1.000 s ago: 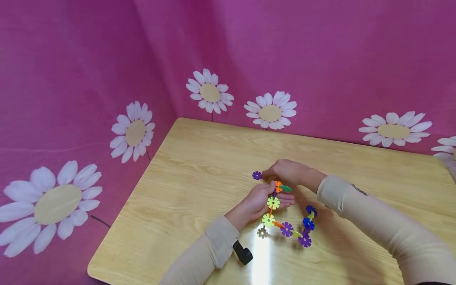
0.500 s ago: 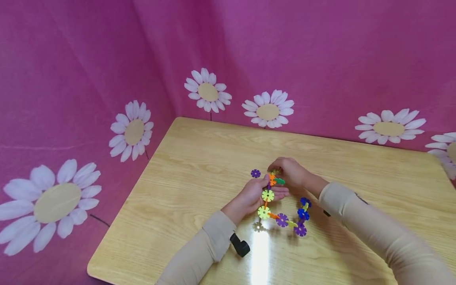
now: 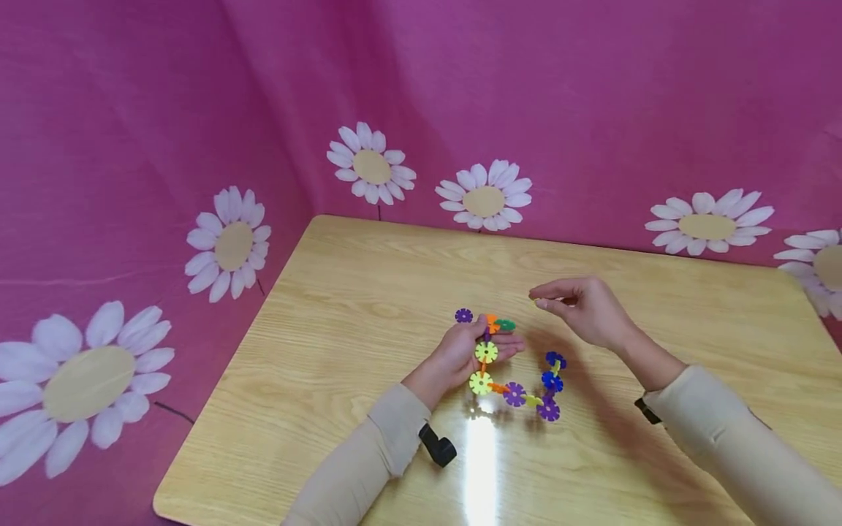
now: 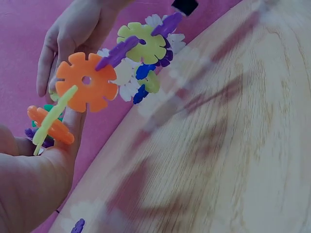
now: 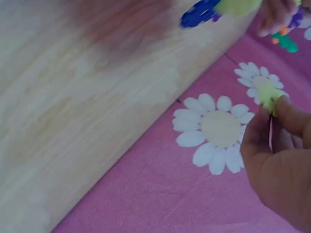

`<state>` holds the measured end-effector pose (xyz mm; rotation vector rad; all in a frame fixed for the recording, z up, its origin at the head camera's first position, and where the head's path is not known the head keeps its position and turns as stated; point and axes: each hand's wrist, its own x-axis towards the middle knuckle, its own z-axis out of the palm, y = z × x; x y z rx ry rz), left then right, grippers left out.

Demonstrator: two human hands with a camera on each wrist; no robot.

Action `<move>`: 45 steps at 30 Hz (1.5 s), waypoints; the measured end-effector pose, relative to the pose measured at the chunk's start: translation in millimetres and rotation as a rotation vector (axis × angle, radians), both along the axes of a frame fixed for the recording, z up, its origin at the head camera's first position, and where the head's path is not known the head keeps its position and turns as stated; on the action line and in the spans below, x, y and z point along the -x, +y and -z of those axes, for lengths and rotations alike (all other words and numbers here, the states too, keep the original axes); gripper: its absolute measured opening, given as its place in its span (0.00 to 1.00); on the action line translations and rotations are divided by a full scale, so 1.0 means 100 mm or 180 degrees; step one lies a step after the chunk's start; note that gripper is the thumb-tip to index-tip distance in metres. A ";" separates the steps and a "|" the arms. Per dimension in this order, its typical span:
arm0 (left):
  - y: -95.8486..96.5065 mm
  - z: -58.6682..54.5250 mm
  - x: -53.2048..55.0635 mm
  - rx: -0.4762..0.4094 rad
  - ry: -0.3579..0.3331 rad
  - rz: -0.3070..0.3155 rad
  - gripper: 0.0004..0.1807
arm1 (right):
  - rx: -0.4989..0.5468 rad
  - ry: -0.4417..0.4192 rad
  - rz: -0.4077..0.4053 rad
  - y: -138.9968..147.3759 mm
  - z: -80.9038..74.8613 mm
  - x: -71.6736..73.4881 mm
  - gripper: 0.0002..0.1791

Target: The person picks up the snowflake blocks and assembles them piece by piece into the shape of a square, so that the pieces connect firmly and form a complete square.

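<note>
My left hand (image 3: 454,356) holds one end of a chain of notched plastic discs, thumb over it and the other fingers stretched out beneath. Orange, purple, yellow and blue discs slot into each other at angles, and a yellow disc (image 3: 486,352) hangs just below the thumb. A green disc (image 3: 505,324) joins an orange disc (image 3: 492,324) at the held end. The chain's other end curls up to a blue disc (image 3: 556,360). To the right and apart from the chain, my right hand (image 3: 592,313) pinches a loose yellow disc (image 5: 268,94) between thumb and fingertips.
A single purple disc (image 3: 463,315) lies on the wooden table (image 3: 368,292) just beyond the left hand. Pink cloth (image 3: 559,88) printed with daisies hangs behind the far and left edges. Black camera mounts sit on both wrists.
My right hand has drawn away to the right from the chain's held end, and the yellow disc now shows in its fingertips. The left hand still holds the chain.
</note>
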<state>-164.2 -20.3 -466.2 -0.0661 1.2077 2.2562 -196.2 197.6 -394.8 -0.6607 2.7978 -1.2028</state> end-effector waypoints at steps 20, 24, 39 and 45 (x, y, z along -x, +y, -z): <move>0.08 -0.10 -0.04 0.0126 0.0108 -0.0086 0.29 | 0.1175 -0.1759 0.0446 0.00 0.09 -0.32 0.23; 0.09 -0.11 -0.05 0.0084 0.0139 -0.0070 0.29 | 0.1269 -0.1801 0.0472 0.02 0.09 -0.32 0.24; 0.16 -0.18 -0.06 0.0191 0.0203 0.0020 0.29 | 0.1407 -0.1838 0.0549 0.05 0.04 -0.35 0.25; 0.18 -0.17 -0.04 0.0237 0.0287 0.0057 0.29 | 0.1277 -0.1722 0.0563 0.04 0.07 -0.35 0.23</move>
